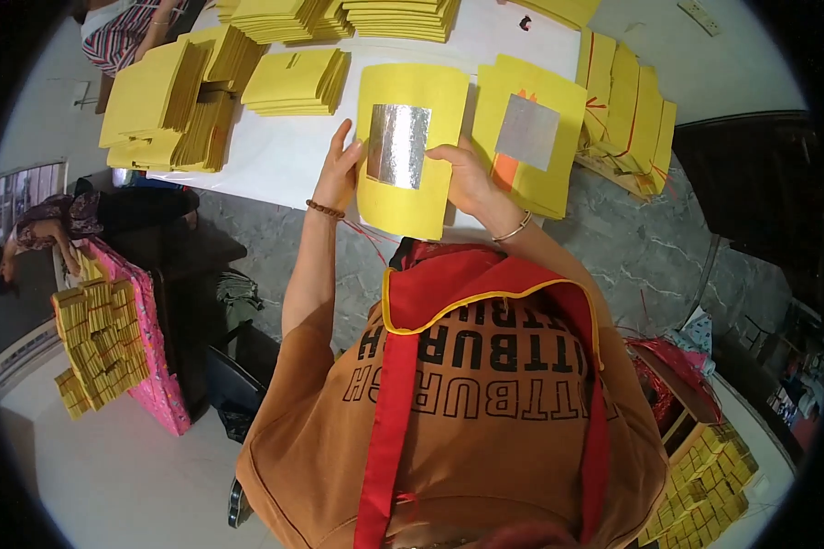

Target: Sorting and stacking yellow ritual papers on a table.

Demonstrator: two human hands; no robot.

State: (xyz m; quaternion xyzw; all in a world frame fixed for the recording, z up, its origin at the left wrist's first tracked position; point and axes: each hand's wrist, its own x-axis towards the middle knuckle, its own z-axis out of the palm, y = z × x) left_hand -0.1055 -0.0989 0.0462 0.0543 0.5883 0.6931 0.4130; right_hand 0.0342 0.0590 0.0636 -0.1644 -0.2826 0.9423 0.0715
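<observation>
As the yellow sheet (410,207) sits up over the near edge of the white table (270,166), its long axis runs near to far, silver patch (400,146) facing up! The left hand (341,172) grasps its left side, one finger pointing far; the right hand (470,177) clasps the right, thumb at the patch, forearm slanting in.

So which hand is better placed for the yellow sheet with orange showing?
Likely your right hand: it's on the right side of the held sheet, beside that yellow sheet; your left hand is on the left side.
</observation>
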